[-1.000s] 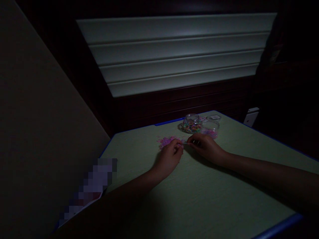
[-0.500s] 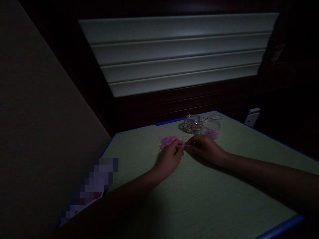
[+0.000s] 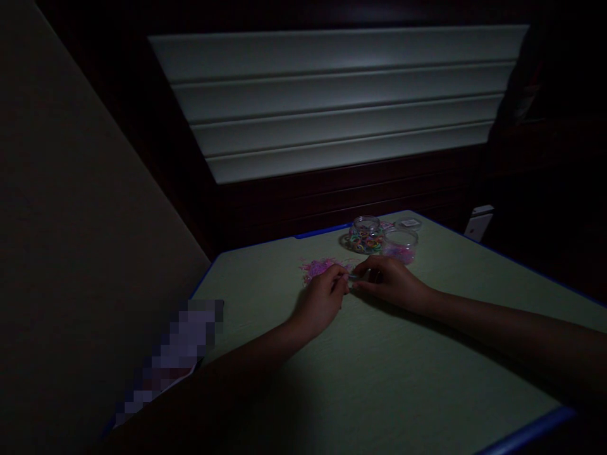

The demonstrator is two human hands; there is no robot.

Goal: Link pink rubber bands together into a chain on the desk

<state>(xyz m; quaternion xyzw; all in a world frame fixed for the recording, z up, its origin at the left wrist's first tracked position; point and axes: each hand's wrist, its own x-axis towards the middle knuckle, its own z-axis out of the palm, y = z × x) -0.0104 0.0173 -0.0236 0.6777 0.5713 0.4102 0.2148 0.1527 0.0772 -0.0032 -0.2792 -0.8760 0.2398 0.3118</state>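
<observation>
On a dim, pale green counter with blue edging [image 3: 403, 360], a thin, pale, slender strand [image 3: 351, 275] lay in the narrow space between your two hands. Its long axis ran roughly left to right, from your left fingertips toward your right index finger. Your left hand [image 3: 322, 297] was nearer, its fingers pinched together around the strand's left end. Your right hand [image 3: 393, 281] faced it from the other side, thumb and index finger slightly parted; you could not tell whether they held the far end. Just beyond your left fingers lay a loose heap of small pink and purple bands [image 3: 320, 268]. Behind your right hand stood a round clear jar of multicoloured bands [image 3: 365, 240] and a clear open tub with pink contents [image 3: 401, 248].
</observation>
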